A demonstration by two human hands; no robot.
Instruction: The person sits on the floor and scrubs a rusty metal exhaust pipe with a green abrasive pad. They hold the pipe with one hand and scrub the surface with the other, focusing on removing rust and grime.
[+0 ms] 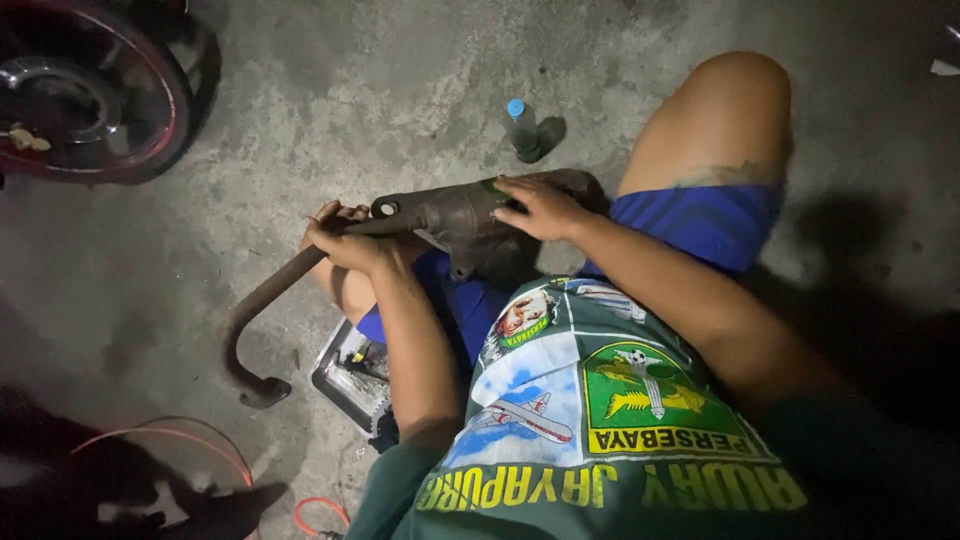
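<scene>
Seated person, viewed from above, holding a rusty exhaust pipe (300,270) across the lap. All places are given relative to the pipe.

Pipe: the thick muffler body (455,210) rests on the blue shorts (700,225) between the knees; the thin tube runs from it down and to the viewer's left, then curls into a hook whose open flange end (262,392) lies on or just above the concrete floor (330,90); which, cannot be told.

Hands: the left hand (345,240) is wrapped shut around the tube where it meets the muffler. The right hand (540,207) lies over the far end of the muffler, fingers curled onto its top edge, gripping it.

Surroundings: a small dark bottle (522,130) with a blue cap stands just beyond the muffler, close to the right hand. A tray (345,385) of small parts sits under the tube, just beside the hook. A wheel (95,95) with a red rim lies well beyond the hook, at the upper left edge. A red cable (170,432) loops below the hook, near the lower edge.

Open room: bare concrete lies between the wheel and the tube, and beyond the bottle. The raised knee (730,110) closes the side past the right hand.
</scene>
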